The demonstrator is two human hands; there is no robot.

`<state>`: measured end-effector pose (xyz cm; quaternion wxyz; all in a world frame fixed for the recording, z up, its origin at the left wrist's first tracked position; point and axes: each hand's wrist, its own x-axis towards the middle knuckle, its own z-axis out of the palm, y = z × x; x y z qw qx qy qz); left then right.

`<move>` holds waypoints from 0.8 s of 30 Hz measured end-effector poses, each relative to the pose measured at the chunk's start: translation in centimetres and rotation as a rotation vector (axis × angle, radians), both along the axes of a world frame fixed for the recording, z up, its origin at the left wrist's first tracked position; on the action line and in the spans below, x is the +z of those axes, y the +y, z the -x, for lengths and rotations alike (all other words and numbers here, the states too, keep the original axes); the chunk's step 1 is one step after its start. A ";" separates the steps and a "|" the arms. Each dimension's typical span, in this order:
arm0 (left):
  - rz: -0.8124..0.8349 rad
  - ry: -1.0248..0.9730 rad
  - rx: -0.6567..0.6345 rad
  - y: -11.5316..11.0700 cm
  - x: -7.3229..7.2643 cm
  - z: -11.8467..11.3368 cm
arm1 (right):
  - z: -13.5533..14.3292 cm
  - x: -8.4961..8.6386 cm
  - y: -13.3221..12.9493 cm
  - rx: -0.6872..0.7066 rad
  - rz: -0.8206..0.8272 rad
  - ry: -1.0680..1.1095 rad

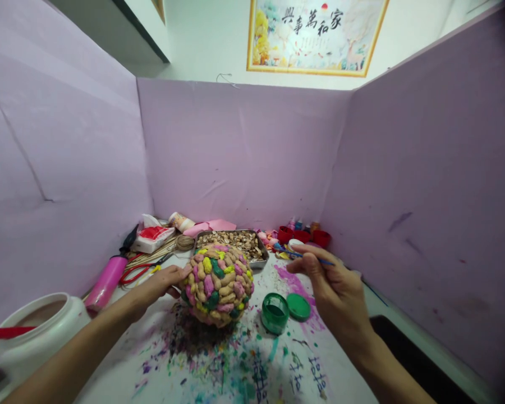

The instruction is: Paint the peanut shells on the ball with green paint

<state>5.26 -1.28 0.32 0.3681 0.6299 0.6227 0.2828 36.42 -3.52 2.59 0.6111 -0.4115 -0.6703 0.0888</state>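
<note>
A ball covered in peanut shells (219, 285), painted in patches of pink, yellow and green, rests on the paint-stained white table. My left hand (172, 280) holds its left side, fingers partly hidden behind it. Right of the ball, my right hand (326, 272) pinches a thin blue paintbrush (305, 256), its tip pointing left, apart from the ball. Between ball and right hand stands an uncapped jar of green paint (275, 314), with its green lid (298, 307) lying beside it.
Behind the ball sits a metal tray of shells (258, 261). Red cups (302, 236) stand back right. At left are red-handled scissors (134, 273), a pink bottle (107, 282), tissues (151, 238) and a white pot (42, 331). Purple panels (244, 151) enclose the table.
</note>
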 end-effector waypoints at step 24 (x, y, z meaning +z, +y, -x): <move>0.206 -0.106 -0.048 0.9 -0.5 3.0 | 5.3 -5.7 0.7 0.402 0.540 0.279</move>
